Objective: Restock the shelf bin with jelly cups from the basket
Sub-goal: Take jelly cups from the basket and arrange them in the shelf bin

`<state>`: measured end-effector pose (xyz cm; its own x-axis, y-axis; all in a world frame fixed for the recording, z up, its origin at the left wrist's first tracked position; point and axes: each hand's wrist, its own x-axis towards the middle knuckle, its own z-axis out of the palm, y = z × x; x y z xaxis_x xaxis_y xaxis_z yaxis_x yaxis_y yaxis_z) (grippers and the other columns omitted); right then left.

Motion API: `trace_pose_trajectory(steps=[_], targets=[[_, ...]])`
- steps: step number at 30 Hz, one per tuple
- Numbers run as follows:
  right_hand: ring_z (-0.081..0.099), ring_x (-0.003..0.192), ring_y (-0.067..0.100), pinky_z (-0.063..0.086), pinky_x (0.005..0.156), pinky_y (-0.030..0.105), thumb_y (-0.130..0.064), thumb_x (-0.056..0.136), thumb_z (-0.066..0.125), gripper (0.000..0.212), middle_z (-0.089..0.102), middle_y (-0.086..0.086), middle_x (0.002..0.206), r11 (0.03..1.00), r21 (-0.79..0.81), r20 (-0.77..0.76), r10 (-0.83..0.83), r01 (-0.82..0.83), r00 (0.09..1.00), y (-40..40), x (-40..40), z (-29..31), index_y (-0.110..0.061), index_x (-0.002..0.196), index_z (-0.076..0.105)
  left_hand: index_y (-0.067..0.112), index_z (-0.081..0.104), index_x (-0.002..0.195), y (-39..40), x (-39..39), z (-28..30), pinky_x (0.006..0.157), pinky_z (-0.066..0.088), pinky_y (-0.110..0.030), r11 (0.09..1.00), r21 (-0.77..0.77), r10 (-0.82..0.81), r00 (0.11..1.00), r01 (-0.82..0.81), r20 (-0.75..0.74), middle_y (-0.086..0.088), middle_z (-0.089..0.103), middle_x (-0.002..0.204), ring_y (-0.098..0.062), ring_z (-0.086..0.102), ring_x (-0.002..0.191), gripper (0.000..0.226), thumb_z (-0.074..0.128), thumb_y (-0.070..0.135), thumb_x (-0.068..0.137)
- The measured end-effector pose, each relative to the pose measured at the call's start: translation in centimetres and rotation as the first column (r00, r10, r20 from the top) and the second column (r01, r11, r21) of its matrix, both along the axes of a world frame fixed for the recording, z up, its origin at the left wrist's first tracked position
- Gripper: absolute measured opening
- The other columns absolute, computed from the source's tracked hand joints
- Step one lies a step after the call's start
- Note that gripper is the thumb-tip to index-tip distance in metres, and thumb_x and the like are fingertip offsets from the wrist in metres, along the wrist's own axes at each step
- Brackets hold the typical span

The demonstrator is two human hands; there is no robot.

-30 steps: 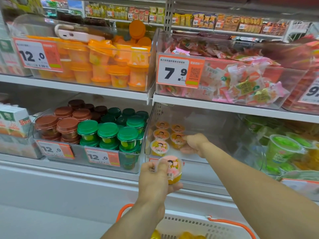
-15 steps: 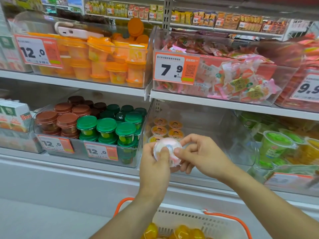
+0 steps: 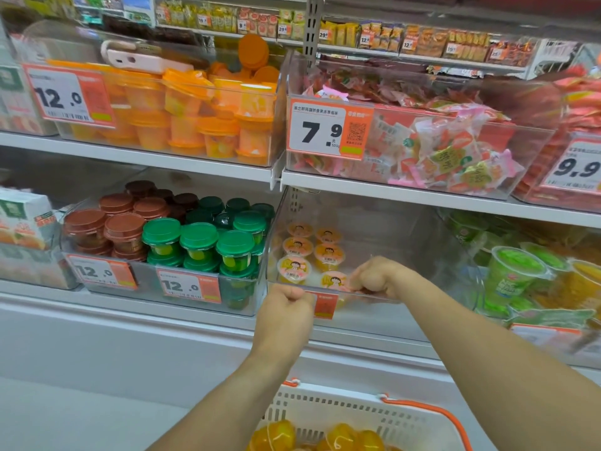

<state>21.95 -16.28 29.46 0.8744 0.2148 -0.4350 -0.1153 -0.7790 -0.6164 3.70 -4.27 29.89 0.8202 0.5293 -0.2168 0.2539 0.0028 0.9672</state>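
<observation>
Nearest you, the white basket (image 3: 331, 415) is sitting below your wrists, yellow jelly cups (image 3: 276, 434) lying inside. Your left hand (image 3: 286, 312) is hovering as an empty fist before the clear shelf bin (image 3: 422, 249). Beyond, your right hand (image 3: 377, 276) is pinching a jelly cup (image 3: 335, 281) inside it.

Middle of the frame, lower shelf: shelf bin (image 3: 406, 242) with jelly cups (image 3: 312, 252) in two rows at its left side. Just left of it: a bin of lidded cups (image 3: 198, 242). Upper left of the frame, one shelf up: a bin of stacked cups (image 3: 182, 118). Right of that, upper middle: a bin of wrapped sweets (image 3: 439, 148). Bottom middle: basket (image 3: 325, 415), below the shelves. Left hand (image 3: 286, 310) at the bin's front edge, right hand (image 3: 379, 276) just inside, beside the front cup.
</observation>
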Motion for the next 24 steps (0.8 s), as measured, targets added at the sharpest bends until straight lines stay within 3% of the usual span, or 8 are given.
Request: trace_pose_trajectory(steps=[4, 7, 10, 13, 15, 19, 22, 24], targets=[[0.067, 0.062, 0.015, 0.06, 0.063, 0.026, 0.0, 0.09, 0.066, 0.022, 0.072, 0.019, 0.095, 0.962, 0.229, -0.103, -0.13, 0.15, 0.986, 0.7, 0.5, -0.8, 0.009, 0.109, 0.068, 0.019, 0.058, 0.088, 0.0, 0.3, -0.5, 0.086, 0.056, -0.049, 1.0, 0.011, -0.017, 1.0, 0.018, -0.013, -0.002, 0.066, 0.088, -0.025, 0.067, 0.089, 0.003, 0.056, 0.02, 0.091], [0.064, 0.075, 0.019, 0.058, 0.08, 0.031, 0.003, 0.091, 0.063, 0.023, 0.07, 0.023, 0.101, 0.929, 0.314, -0.149, -0.156, 0.196, 0.977, 1.3, 0.5, -0.9, 0.012, 0.112, 0.064, 0.019, 0.058, 0.087, 0.0, 0.4, -0.8, 0.086, 0.056, -0.049, 0.999, 0.03, -0.03, 0.999, 0.031, -0.021, -0.003, 0.067, 0.087, -0.026, 0.067, 0.089, 0.003, 0.056, 0.02, 0.09], [0.064, 0.078, 0.021, 0.057, 0.091, 0.038, -0.003, 0.09, 0.067, 0.025, 0.071, 0.025, 0.102, 0.952, 0.257, -0.104, -0.143, 0.166, 0.984, 1.5, 0.6, -0.9, 0.013, 0.109, 0.065, 0.017, 0.058, 0.083, 0.0, 0.5, -1.0, 0.084, 0.057, -0.049, 0.998, 0.04, -0.044, 0.999, 0.045, -0.023, -0.005, 0.068, 0.086, -0.029, 0.067, 0.089, 0.007, 0.056, 0.018, 0.09], [0.068, 0.067, 0.021, 0.06, 0.072, 0.03, -0.019, 0.09, 0.07, 0.028, 0.075, 0.019, 0.09, 0.99, 0.106, 0.001, -0.094, 0.093, 0.996, 1.1, 0.2, 0.1, 0.006, 0.101, 0.068, 0.016, 0.059, 0.087, 0.0, 0.5, -1.3, 0.083, 0.057, -0.046, 0.997, 0.06, -0.056, 0.998, 0.058, -0.03, -0.004, 0.067, 0.086, -0.027, 0.067, 0.088, 0.004, 0.056, 0.019, 0.089], [0.072, 0.069, 0.022, 0.06, 0.074, 0.031, -0.028, 0.091, 0.067, 0.026, 0.075, 0.01, 0.08, 0.999, -0.001, 0.198, -0.05, 0.052, 0.979, 0.4, -0.6, 1.4, -0.002, 0.089, 0.072, 0.014, 0.058, 0.083, 0.1, 0.5, -1.5, 0.076, 0.055, -0.039, 0.994, 0.082, -0.066, 0.997, 0.069, -0.033, -0.005, 0.067, 0.082, -0.028, 0.066, 0.083, 0.007, 0.054, 0.016, 0.089], [0.063, 0.068, 0.008, 0.051, 0.071, 0.024, -0.023, 0.089, 0.061, 0.016, 0.067, -0.006, 0.066, 0.985, 0.174, 0.707, -0.107, -0.025, 0.699, -1.2, -5.3, 3.2, -0.021, 0.075, 0.068, 0.009, 0.059, 0.089, -0.3, 0.3, -2.1, 0.063, 0.046, -0.031, 0.952, 0.132, -0.254, 0.954, 0.276, -0.161, -0.015, 0.072, 0.089, -0.024, 0.064, 0.064, 0.016, 0.048, 0.02, 0.09], [0.049, 0.052, 0.008, 0.041, 0.055, 0.019, -0.016, 0.089, 0.064, 0.013, 0.056, -0.003, 0.056, 0.884, 0.443, 0.788, -0.304, -0.148, 0.536, -2.5, -10.0, 1.6, -0.016, 0.077, 0.066, 0.005, 0.063, 0.096, -0.8, 0.5, -4.1, 0.062, 0.048, -0.031, 0.863, 0.168, -0.406, 0.851, 0.477, -0.334, -0.018, 0.073, 0.091, -0.028, 0.067, 0.066, 0.026, 0.05, 0.026, 0.088], [0.044, 0.051, 0.01, 0.037, 0.052, 0.021, -0.012, 0.089, 0.065, 0.012, 0.05, -0.002, 0.055, 0.843, 0.519, 0.764, -0.382, -0.144, 0.521, -3.5, -11.8, -1.6, -0.015, 0.077, 0.064, 0.0, 0.064, 0.098, -1.2, 0.2, -6.5, 0.062, 0.05, -0.028, 0.817, 0.211, -0.425, 0.808, 0.536, -0.408, -0.02, 0.073, 0.09, -0.031, 0.07, 0.069, 0.03, 0.05, 0.025, 0.089]])
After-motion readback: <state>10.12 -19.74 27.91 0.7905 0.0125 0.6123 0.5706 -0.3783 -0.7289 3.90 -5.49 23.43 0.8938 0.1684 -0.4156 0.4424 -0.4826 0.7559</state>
